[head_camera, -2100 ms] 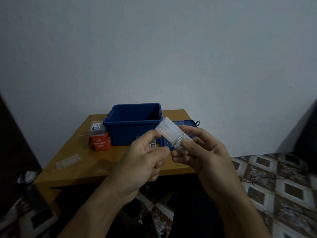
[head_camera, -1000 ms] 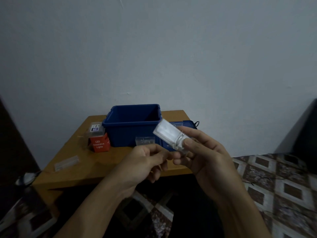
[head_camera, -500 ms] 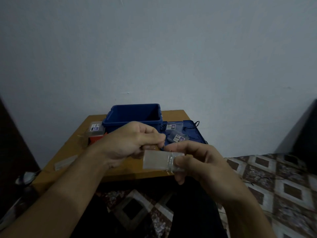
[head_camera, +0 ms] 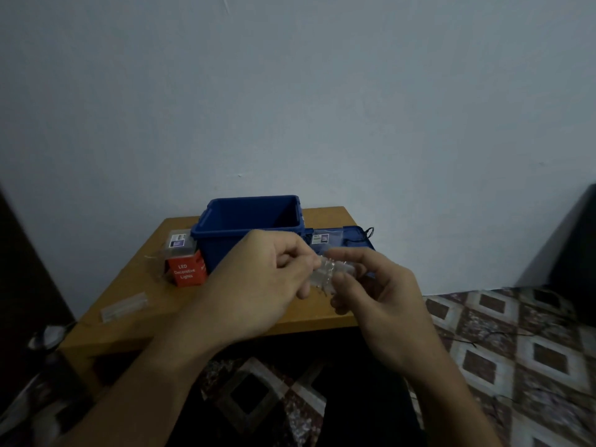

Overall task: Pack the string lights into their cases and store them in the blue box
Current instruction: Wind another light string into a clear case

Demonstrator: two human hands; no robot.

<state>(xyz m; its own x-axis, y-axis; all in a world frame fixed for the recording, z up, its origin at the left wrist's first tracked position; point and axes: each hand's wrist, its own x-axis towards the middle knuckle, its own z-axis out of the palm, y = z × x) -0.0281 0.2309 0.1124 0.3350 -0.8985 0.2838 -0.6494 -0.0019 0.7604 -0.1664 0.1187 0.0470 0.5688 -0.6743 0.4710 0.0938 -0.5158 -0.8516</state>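
A small clear plastic case (head_camera: 333, 273) with string lights inside is held in front of the table, above its near edge. My right hand (head_camera: 377, 295) grips its right end between thumb and fingers. My left hand (head_camera: 264, 279) pinches its left end with curled fingers, covering that end. Behind the hands, the open blue box (head_camera: 248, 232) stands on the wooden table (head_camera: 154, 304). To the right of the box, the blue lid (head_camera: 348, 240) lies flat with a labelled clear case (head_camera: 321, 239) on it.
A red "LED Decorative Lights" carton (head_camera: 187, 271) with a clear case (head_camera: 178, 244) on top stands left of the box. Another clear case (head_camera: 124, 307) lies near the table's left front edge. Black wires (head_camera: 483, 337) trail over the patterned floor at right.
The case went from tilted upward in my right hand to lying level. My left hand rose from below and took hold of its left end.
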